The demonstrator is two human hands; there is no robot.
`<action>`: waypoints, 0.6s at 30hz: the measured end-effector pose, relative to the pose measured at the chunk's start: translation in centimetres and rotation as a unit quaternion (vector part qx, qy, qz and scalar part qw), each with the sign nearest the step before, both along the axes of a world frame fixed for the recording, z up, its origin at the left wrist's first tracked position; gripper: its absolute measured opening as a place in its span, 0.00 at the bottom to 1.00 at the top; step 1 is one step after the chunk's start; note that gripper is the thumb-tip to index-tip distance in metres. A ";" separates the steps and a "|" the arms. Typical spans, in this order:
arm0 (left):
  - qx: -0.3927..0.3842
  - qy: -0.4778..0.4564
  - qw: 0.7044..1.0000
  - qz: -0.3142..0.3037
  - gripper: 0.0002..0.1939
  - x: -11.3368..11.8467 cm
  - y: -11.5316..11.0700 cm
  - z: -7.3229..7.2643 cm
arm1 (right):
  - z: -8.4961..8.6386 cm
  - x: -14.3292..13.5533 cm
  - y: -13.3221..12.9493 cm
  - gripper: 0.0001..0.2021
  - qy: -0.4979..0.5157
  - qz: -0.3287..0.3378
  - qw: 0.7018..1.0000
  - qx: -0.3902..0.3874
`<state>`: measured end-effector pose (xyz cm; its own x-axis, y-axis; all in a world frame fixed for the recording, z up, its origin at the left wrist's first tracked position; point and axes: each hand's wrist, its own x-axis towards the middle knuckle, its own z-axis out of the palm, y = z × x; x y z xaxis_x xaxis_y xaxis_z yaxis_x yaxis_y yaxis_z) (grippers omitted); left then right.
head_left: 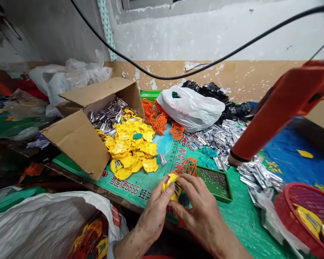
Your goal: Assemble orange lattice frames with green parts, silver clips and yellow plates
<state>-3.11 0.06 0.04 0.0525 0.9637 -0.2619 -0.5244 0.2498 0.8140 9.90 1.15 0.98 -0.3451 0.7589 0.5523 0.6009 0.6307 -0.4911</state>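
My left hand (156,212) is closed on a yellow plastic piece (174,184), gripping it between thumb and fingers near the table's front edge. Opposite it, my right hand (202,207) curls its fingers and thumb against the same piece. A dark green bit (183,198) shows between the hands, partly hidden by the fingers. Just behind them lies an orange plastic lattice (187,166). A green tray (226,194) of small metal parts sits beside my right hand. Farther left spreads a heap of yellow plastic pieces (129,147), spilling from the open cardboard box (81,140).
A red post (270,118) rises at the right among silvery strips (226,136). A white plastic bag (190,108) stands at the back. A red basket (288,205) is at the right, a large white sack (56,216) at the lower left. A black cable (162,77) hangs across.
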 end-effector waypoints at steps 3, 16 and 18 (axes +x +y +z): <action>0.009 0.046 0.999 -0.016 0.23 -0.1 -0.4 0.1 | -0.4 0.1 -0.6 0.20 0.010 -0.018 1.000 -0.002; 0.126 0.224 0.964 -0.074 0.19 -0.3 -1.5 2.7 | 0.5 3.6 -1.2 0.29 0.415 0.047 0.832 -0.364; 0.233 0.334 0.912 -0.051 0.19 -0.2 -1.6 2.2 | -0.5 3.9 -1.5 0.29 0.491 0.075 0.782 -0.377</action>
